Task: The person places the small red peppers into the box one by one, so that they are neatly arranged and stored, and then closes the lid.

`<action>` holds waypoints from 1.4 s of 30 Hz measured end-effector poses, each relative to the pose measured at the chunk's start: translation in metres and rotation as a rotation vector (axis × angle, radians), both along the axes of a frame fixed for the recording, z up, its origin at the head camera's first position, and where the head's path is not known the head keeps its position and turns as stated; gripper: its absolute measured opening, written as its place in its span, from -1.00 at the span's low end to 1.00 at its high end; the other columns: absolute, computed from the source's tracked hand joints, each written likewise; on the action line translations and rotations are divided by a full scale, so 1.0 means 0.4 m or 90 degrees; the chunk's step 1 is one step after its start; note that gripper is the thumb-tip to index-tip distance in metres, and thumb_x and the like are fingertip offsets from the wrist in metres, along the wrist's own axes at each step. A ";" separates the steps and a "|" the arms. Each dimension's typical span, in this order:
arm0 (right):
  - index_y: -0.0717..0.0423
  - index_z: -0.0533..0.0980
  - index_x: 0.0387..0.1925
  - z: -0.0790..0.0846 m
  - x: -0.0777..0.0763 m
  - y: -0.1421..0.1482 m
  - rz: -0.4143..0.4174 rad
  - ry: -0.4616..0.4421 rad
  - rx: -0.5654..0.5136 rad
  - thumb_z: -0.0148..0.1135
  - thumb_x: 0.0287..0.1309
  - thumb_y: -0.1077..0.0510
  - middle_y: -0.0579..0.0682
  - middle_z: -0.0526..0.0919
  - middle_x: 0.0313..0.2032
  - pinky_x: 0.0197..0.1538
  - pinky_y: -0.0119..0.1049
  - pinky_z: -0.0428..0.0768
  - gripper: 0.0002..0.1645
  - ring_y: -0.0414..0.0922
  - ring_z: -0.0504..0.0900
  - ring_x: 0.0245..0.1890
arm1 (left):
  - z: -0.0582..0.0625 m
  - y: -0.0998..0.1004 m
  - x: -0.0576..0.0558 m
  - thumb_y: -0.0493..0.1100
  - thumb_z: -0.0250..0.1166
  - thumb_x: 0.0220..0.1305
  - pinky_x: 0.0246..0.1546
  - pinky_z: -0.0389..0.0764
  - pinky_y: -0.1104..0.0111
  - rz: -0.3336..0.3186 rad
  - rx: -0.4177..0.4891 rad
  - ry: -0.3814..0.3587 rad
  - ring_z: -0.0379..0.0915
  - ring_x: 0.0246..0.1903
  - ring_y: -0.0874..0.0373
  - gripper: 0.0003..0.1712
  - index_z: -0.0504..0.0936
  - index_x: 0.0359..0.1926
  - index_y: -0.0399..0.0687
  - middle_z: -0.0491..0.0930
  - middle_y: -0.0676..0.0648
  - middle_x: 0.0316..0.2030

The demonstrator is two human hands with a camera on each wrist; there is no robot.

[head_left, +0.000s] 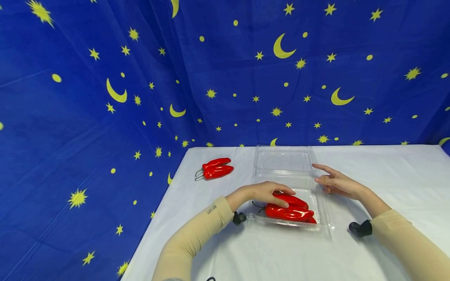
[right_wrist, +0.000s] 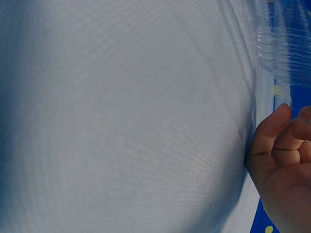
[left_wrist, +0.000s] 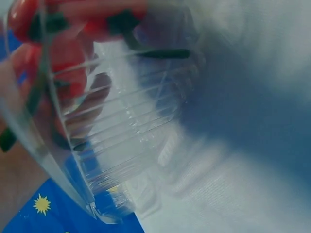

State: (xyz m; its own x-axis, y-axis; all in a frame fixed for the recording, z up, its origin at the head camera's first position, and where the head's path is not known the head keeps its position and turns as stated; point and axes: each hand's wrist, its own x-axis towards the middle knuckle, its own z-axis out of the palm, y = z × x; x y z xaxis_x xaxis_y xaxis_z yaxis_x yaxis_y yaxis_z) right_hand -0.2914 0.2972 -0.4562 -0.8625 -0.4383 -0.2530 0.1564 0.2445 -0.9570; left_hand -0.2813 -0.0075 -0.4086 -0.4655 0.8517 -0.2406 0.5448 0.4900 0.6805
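Observation:
A clear plastic clamshell box (head_left: pixel 320 210) lies on the white table with its lid (head_left: pixel 283 160) folded back. Red peppers (head_left: pixel 289 213) with green stems lie in its near half. Over them, my left hand (head_left: pixel 264 192) holds the upper red pepper between thumb and fingers. The left wrist view shows the box's ribbed wall (left_wrist: pixel 131 116) in front of that hand, with blurred peppers behind it. My right hand (head_left: pixel 338 184) is by the box's right edge, forefinger extended and the other fingers loosely bent. Whether its fingertips touch the plastic I cannot tell.
Two more red peppers (head_left: pixel 217 170) lie side by side on the white tablecloth (head_left: pixel 211 195), left of the box. A blue curtain (head_left: pixel 246 78) with yellow stars and moons hangs behind and at the left. Black wrist cameras (head_left: pixel 360 229) sit below both wrists.

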 end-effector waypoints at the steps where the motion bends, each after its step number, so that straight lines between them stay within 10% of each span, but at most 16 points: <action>1: 0.07 -0.24 0.47 0.000 0.000 0.000 -0.001 0.000 0.001 0.11 0.31 0.11 0.04 0.35 -0.42 -0.34 -0.24 0.43 -0.06 -0.13 0.35 -0.51 | 0.001 0.000 -0.001 0.01 0.29 0.23 0.14 0.27 0.45 -0.001 0.004 -0.002 0.27 0.16 0.32 -0.38 0.41 0.30 0.04 0.42 0.13 0.19; 19: 0.04 -0.24 0.48 0.008 -0.001 -0.001 -0.002 -0.005 0.006 0.09 0.33 0.10 0.06 0.35 -0.42 -0.33 -0.27 0.42 -0.08 -0.11 0.36 -0.49 | 0.067 -0.033 -0.024 -0.02 0.28 0.25 0.11 0.38 0.33 0.015 0.086 0.006 0.37 0.13 0.13 -0.35 0.35 0.33 0.01 0.46 -0.06 0.17; 33: 0.06 -0.23 0.47 0.004 0.000 0.000 0.001 0.003 0.011 0.10 0.32 0.11 0.05 0.36 -0.43 -0.35 -0.26 0.43 -0.08 -0.11 0.36 -0.51 | 0.192 -0.150 -0.063 -0.10 0.26 0.29 0.12 0.37 0.33 0.140 0.222 0.062 0.35 0.11 0.23 -0.33 0.25 0.38 0.08 0.45 -0.02 0.15; 42: 0.08 -0.22 0.47 0.003 0.002 -0.002 0.001 0.001 0.007 0.10 0.32 0.10 0.07 0.35 -0.43 -0.35 -0.25 0.43 -0.08 -0.12 0.36 -0.51 | 0.185 -0.261 -0.118 -0.13 0.23 0.31 0.09 0.42 0.23 0.246 0.289 0.065 0.38 0.11 0.04 -0.34 0.24 0.39 0.02 0.45 -0.12 0.15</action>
State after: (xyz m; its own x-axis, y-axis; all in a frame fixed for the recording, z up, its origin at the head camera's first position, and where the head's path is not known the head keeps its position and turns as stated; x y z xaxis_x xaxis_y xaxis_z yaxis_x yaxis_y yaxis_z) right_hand -0.2908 0.2965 -0.4551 -0.8625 -0.4365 -0.2562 0.1542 0.2556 -0.9544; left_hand -0.3287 -0.1117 -0.3344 -0.7632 0.6235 0.1695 0.4589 0.3382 0.8216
